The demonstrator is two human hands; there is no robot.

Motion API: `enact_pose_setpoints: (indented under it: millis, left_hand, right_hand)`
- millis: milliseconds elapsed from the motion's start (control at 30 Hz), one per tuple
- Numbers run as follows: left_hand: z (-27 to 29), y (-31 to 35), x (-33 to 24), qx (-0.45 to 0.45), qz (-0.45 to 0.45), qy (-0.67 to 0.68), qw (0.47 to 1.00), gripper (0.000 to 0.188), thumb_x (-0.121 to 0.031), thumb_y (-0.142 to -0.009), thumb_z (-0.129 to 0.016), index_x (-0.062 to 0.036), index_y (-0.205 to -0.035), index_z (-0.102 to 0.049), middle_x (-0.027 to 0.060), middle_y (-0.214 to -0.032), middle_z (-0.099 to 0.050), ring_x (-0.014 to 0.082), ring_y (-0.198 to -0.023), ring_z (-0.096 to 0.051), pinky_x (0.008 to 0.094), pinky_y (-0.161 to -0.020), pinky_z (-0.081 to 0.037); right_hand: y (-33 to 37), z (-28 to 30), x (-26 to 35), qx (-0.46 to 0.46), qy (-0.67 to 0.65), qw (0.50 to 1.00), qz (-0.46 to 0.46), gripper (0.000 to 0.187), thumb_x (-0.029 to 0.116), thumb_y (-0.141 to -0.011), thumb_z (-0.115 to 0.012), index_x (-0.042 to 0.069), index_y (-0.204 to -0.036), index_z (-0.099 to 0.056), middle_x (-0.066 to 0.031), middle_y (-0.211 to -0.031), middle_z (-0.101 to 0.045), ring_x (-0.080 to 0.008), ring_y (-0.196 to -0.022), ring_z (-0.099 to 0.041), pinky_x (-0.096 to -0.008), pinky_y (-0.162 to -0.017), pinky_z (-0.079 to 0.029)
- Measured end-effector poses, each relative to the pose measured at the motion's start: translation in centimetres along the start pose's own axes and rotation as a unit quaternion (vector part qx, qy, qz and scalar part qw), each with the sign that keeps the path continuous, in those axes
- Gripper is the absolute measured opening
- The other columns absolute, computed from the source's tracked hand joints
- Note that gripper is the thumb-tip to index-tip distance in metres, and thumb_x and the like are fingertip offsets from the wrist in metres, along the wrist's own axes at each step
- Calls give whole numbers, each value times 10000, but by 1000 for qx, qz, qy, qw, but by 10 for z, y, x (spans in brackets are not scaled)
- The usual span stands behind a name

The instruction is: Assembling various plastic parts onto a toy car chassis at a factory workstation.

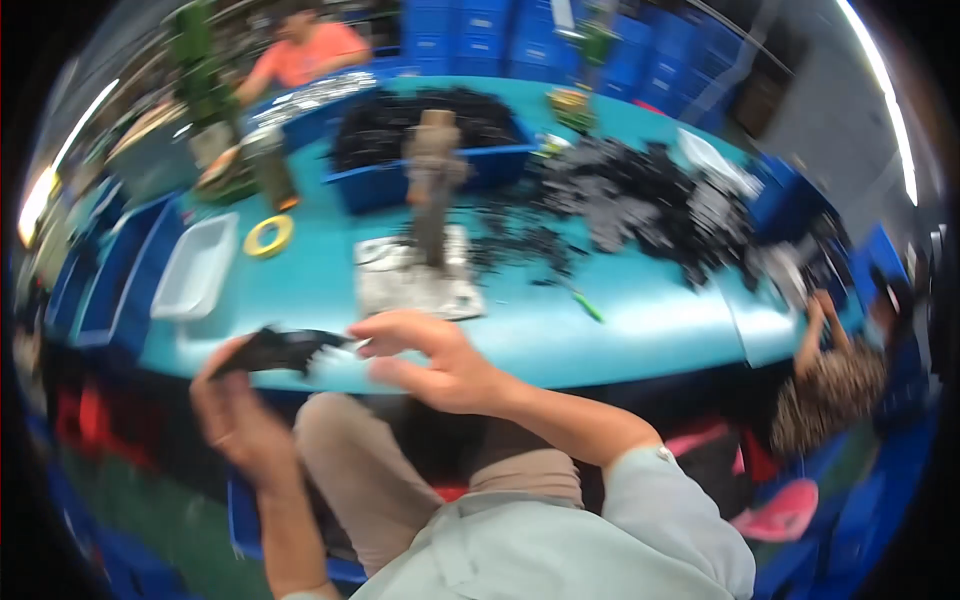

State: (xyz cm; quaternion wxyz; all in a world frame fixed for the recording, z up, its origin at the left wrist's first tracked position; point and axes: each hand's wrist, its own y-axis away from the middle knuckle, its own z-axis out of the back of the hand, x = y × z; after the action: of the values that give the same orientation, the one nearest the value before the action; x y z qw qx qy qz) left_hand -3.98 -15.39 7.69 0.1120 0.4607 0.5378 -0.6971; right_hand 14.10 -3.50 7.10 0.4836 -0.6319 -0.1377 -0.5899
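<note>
My left hand (238, 415) is closed on a black, curved piece (278, 352) with a jagged edge, held above the near edge of the table. My right hand (440, 365) is at the piece's right end, thumb and forefinger nearly together. A small pale tip shows at those fingers, too blurred to name. Beyond my hands, a whitish cloth or pad (385, 280) lies on the table, with an upright brown and grey post-like tool (432, 200) standing on it.
On the turquoise table (640, 330) stand a blue bin (380, 190) of black parts, a white tray (197, 268) and a yellow tape roll (268, 236). Black and grey pieces (640, 195) are heaped right, near a green-handled tool (590, 308). Other people sit far left and right.
</note>
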Motion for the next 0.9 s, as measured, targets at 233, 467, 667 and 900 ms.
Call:
enact_pose_setpoints:
  millis: [233,467,667,900]
  left_hand:
    - [15,-44,122,103,-103,18,989,260,-9,-956,-415,-42,-1192,-518,141,-1304,-518,210,-1118,-536,315,-844,-471]
    - [67,-27,187,190,-48,-93,976,318,109,-886,-422,-27,-1138,-560,180,-1342,-472,247,-1180,-497,329,-1001,-379]
    - [92,-23,218,180,-80,-293,936,428,154,-768,-393,-29,-1080,-622,179,-1235,-553,276,-1155,-525,346,-986,-409]
    - [69,-16,183,125,15,-290,949,367,99,-781,-456,-37,-1078,-622,158,-1196,-575,274,-1083,-549,350,-913,-439]
  right_hand:
    - [78,82,-28,-157,142,975,-68,225,62,-864,-607,21,-1084,-633,-95,-996,-620,-131,-855,-597,-246,-760,-485]
    - [147,204,-49,-392,249,863,-198,217,138,-844,-634,5,-1015,-644,-124,-952,-666,-175,-801,-637,-278,-719,-497]
    - [153,304,-85,-479,479,688,-261,522,354,-769,-693,25,-1152,-561,-189,-1005,-646,-323,-945,-618,-391,-814,-478]
    - [141,346,-113,-486,444,686,-308,404,366,-708,-730,15,-888,-646,-162,-854,-665,-307,-838,-632,-385,-754,-485]
